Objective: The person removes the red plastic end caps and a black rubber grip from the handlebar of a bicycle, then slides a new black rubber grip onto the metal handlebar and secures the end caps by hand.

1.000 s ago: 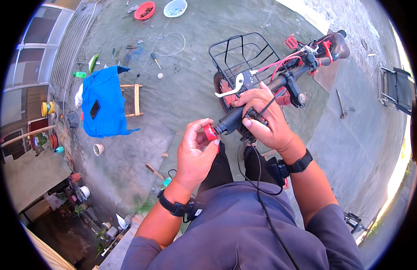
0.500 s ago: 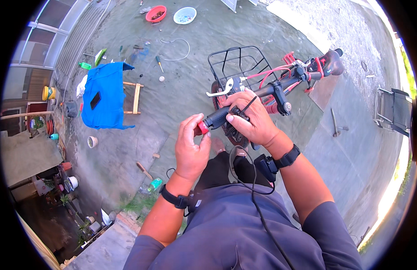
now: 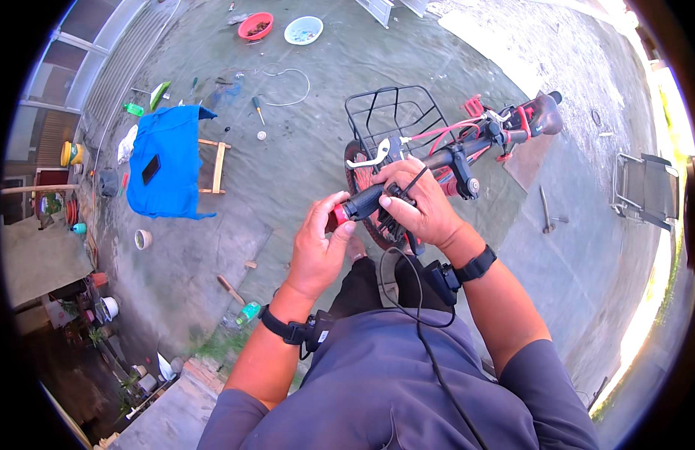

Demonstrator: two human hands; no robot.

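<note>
My left hand [image 3: 317, 244] pinches a small red piece [image 3: 338, 216] between thumb and fingers, against the outer end of a black handlebar grip [image 3: 362, 202]. My right hand [image 3: 430, 210] is closed around the inner part of that grip, together with a bundle of black cable [image 3: 392, 219]. The grip belongs to a bicycle [image 3: 475, 146] standing in front of me. A white brake lever [image 3: 370, 156] sticks out just beyond my right fingers. The inside of the red piece is hidden by my left fingers.
A black wire basket [image 3: 396, 97] sits on the bicycle's far side. To the left stands a wooden-legged stool under a blue cloth [image 3: 171, 161], with a phone [image 3: 151, 169] on top. A screwdriver [image 3: 258, 110], two basins [image 3: 303, 31] and a hammer [image 3: 546, 210] lie around.
My view has shifted slightly, so the surroundings sit a little farther left. Both hands keep their hold, the left on the red piece and the right on the grip and cable.
</note>
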